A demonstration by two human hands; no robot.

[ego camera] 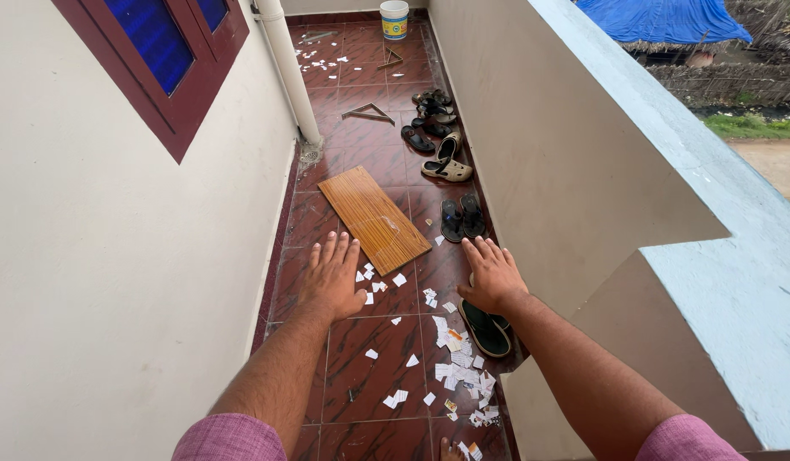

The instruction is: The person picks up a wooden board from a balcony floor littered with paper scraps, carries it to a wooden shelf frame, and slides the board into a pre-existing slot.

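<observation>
My left hand (333, 275) is stretched out palm down, fingers apart, holding nothing. It hovers over the red tiled floor (369, 358) near the lower end of a brown wooden board (373, 218) that lies flat. My right hand (492, 275) is also held out flat and empty, fingers slightly spread, above a black sandal (484, 331). Small torn white paper scraps (459, 363) are scattered on the tiles below and between both hands. Both forearms come out of pink sleeves.
A narrow balcony runs ahead between a cream wall (113, 256) with a dark red window (169, 60) and a parapet (583, 171). Several sandals (442, 145) line the right side. A white pipe (288, 72), a white bucket (394, 19) and wooden triangles (369, 111) stand farther off.
</observation>
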